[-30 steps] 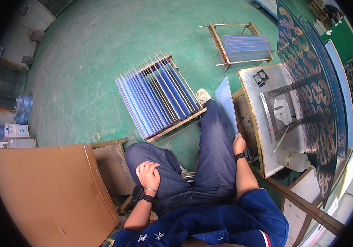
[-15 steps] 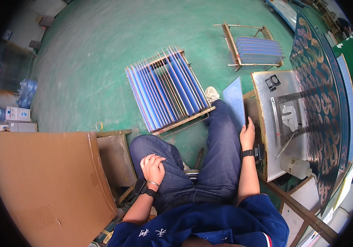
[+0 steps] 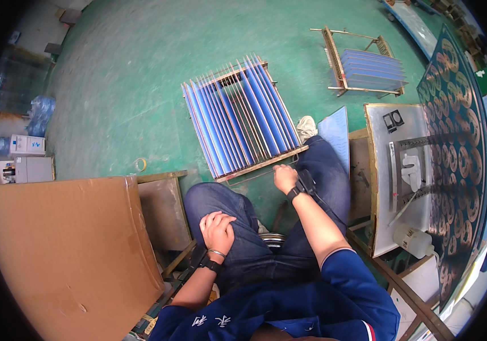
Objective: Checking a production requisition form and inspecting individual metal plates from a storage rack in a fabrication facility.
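My left hand (image 3: pixel 218 232) lies on my left thigh, fingers stretched out and nothing in it. In front of me my right hand (image 3: pixel 285 178) is held over the gap between my knees, its fingers curled closed; whether anything is inside them is hidden. It is close to the near bar of a rack (image 3: pixel 260 163) on the floor. Many thin blue panels (image 3: pixel 209 125) stand upright in this rack, side by side. Past my right knee, a single blue panel (image 3: pixel 337 131) leans by the bench, with neither hand on it.
A second rack (image 3: pixel 334 59) with blue panels stands farther off at the right. The metal-topped bench (image 3: pixel 377 170) holds a white glove (image 3: pixel 411 170) and a plastic bottle (image 3: pixel 414 241). A large patterned panel (image 3: pixel 454 125) rises along its far side. Cardboard (image 3: pixel 67 244) covers my left side.
My right hand has come off the single blue panel and moved left, toward the near edge of the rack, its fingers now curled. My left hand stays on my thigh. The view has shifted slightly.
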`<state>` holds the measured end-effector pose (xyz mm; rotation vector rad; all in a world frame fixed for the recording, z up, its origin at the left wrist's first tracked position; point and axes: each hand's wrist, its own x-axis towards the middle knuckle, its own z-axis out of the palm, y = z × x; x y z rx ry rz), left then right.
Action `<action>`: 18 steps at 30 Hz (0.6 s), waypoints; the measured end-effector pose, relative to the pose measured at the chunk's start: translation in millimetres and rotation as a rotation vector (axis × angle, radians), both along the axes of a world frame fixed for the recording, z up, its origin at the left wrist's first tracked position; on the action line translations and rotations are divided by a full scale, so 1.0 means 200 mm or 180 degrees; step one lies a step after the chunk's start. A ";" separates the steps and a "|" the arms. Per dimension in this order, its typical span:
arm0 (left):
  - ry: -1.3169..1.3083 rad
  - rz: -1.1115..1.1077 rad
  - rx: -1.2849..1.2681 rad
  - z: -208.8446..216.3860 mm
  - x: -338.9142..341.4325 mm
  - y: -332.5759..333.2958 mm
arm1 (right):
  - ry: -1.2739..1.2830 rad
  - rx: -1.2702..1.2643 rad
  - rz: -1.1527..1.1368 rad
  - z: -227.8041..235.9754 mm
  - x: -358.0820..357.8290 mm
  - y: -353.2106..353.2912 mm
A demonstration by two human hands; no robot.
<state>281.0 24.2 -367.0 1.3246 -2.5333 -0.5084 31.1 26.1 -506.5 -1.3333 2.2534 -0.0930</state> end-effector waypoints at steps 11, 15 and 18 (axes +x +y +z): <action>-0.0099 0.0041 0.0133 -0.03 0.03 -0.01 | 0.0375 0.0764 0.0462 -0.28 -0.12 0.03; -0.0106 0.0041 0.0110 -0.03 0.04 -0.01 | 0.0445 0.0955 0.0763 -0.24 -0.11 -0.02; -0.0074 0.0026 0.0118 -0.04 0.03 -0.01 | 0.0595 0.1023 0.0864 -0.28 -0.09 -0.02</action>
